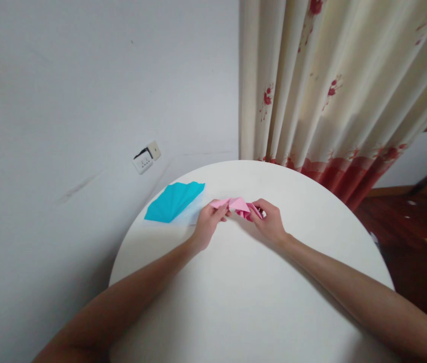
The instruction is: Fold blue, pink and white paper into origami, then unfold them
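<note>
A round white table point(258, 302) was seen from above, pushed close to a pale wall point(65, 75). A cream curtain with red flowers point(342, 85) was hung behind it, and a white wall socket point(146, 157) was fixed low on the wall. A bit of dark wooden floor point(406, 242) could be seen at the right.

A blue pleated paper fan point(173, 201) was laid flat on the far left part of the table, just beside the hands but not touched by them.

A pink folded paper point(238, 205) was held near the far middle of the table, just above or on the top; which one could not be told. Its left end was pinched by the left hand point(207, 227), with the thumb and fingers pressed together on it. Its right end, where the folds were bunched, was pinched by the right hand point(269, 222) with curled fingers.

The pink paper was judged to be very light and thin. It would be bent easily and could be torn or crushed if squeezed hard. The folds were judged to be springy, so they could be lost if let go. It was thought best held softly at the two ends, on the folded edges, with the fingertips.
</note>
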`<state>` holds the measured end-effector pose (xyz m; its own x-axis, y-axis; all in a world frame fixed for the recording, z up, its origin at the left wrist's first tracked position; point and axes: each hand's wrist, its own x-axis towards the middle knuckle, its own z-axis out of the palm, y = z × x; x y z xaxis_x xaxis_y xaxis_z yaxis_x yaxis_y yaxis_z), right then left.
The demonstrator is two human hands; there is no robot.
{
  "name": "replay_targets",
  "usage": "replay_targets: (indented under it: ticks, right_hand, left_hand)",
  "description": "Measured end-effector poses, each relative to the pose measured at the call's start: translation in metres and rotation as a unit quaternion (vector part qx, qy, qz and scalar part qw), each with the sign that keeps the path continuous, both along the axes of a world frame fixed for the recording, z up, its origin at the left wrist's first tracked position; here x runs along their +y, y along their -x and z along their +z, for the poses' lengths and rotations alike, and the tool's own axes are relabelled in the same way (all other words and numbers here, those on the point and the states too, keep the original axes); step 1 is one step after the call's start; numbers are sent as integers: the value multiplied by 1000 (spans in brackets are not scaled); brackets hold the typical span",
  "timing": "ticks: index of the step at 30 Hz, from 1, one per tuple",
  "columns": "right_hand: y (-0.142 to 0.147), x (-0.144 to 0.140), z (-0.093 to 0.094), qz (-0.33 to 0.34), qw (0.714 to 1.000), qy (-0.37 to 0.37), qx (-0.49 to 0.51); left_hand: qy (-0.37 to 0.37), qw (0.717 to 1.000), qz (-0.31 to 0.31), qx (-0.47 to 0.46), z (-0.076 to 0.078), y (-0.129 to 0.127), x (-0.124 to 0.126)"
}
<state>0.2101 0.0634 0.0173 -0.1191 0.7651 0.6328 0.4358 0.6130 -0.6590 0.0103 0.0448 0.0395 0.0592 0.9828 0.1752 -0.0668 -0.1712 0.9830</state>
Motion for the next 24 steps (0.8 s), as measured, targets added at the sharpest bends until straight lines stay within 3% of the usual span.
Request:
replay_targets:
  ticks: [4, 6, 8, 11, 14, 19, 24]
  right_hand:
    - [-5, 1, 1, -12, 983, -169, -74]
    - [-8, 0, 3, -15, 970, -224, -92]
    - [-10, -2, 6, -12, 961, -259, -95]
    - [-10, -5, 11, -6, 951, -295, -94]
    - [-9, -7, 13, 10, 943, -320, -93]
    - [-8, -8, 13, 17, 937, -335, -99]
    - [-8, -9, 11, 20, 934, -340, -106]
  left_hand:
    - [102, 982, -114, -107, 4, -2, -4]
    - [83, 982, -138, -101, 6, -1, -5]
    - [16, 989, -140, -36, 6, 0, -6]
    - [-99, 984, -125, 83, 3, 1, -8]
    - [-166, 969, -88, 158, -1, 0, -10]
    - [-149, 967, -119, 170, -4, -2, -11]
    - [-95, 966, -198, 137, -4, -2, -10]
